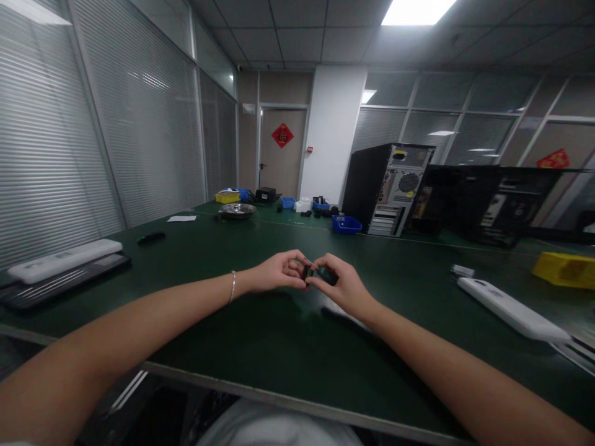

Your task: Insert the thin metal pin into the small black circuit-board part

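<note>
Head view across a dark green worktable (260, 347). Both forearms reach forward and the hands meet above the table's middle. The left hand (279, 272), with a thin bracelet (233, 286) at its wrist, has its fingers curled in and its fingertips pinched on the left end of a small black part (320, 275); the right hand (341, 285) is closed around the same part from the other side, so the part is held between the two hands, just above the tabletop; its exact kind is too small to tell. At left lie a white keyboard (65, 259) on a black keyboard (60, 282), with a dark flat item (151, 237) beyond. At right lie another white keyboard (511, 310) and a yellow bin (564, 269). Farther back stand a steel bowl (237, 210), a blue bin (346, 224) and an opened computer tower (388, 186).
</note>
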Demonstrator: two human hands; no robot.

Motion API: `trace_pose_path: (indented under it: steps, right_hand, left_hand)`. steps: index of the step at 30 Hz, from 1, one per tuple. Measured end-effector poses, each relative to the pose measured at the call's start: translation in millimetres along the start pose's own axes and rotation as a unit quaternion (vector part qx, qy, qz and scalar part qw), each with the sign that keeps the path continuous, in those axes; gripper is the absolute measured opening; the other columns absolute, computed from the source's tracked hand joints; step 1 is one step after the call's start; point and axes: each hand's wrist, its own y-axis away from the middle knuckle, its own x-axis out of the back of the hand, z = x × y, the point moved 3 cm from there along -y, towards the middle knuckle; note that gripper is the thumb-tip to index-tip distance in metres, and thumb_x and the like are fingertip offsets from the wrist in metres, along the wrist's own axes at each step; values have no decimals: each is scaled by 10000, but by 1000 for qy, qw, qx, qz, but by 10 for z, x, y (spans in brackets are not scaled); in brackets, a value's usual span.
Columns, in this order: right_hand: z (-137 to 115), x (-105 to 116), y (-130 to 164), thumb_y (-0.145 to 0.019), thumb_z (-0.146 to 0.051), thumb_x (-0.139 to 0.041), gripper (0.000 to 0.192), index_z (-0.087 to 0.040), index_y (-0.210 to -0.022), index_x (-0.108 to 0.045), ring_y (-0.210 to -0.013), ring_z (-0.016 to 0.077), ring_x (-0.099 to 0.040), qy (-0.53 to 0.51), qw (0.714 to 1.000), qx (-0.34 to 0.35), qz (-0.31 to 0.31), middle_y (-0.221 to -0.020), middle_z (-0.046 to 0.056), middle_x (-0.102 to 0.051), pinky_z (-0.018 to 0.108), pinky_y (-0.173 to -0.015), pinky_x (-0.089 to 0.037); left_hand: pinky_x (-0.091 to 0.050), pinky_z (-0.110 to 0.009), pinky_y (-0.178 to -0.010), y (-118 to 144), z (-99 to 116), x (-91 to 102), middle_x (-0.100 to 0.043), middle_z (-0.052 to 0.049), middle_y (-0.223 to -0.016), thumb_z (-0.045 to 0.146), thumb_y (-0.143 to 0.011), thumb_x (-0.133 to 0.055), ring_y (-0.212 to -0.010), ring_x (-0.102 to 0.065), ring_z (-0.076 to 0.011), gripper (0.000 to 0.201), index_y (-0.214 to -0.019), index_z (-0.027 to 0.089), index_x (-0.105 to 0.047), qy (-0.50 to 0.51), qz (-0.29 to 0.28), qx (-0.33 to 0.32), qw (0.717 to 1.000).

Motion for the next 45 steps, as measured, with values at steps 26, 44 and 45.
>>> trace_pose_path:
  steps: [26, 44, 45]
  right_hand:
    - [-19, -83, 43, -863, -293, -554, 291, -249, -1150, -546, -805, 168, -592, 109, 989, 8, -96, -984, 40, -581, 279, -717, -476]
    - [146, -55, 34, -889, -322, -503, 259, -239, -1126, -565, -866, 184, -580, 94, 993, -35, -64, -991, 43, -582, 303, -758, -464]
    - [156, -54, 33, -893, -314, -493, 254, -238, -1123, -567, -867, 184, -579, 93, 993, -39, -59, -988, 45, -581, 302, -755, -463]
  left_hand:
    - [-402, -209, -663, 477, -203, 1898, -567, -19, -721, 85, -934, -333, -685, -524, -78, 207, -850, 88, -522, 55, 567, -24, 821]
    - [-405, -238, -612, 11, -242, 968, -577, -30, -730, 253, -835, -562, -639, -520, -111, 214, -961, 90, -623, 5, 350, 17, 937]
    - [-407, -242, -619, -20, -244, 822, -585, -23, -739, 243, -797, -614, -647, -522, -114, 241, -993, 103, -617, -17, 304, 21, 952]
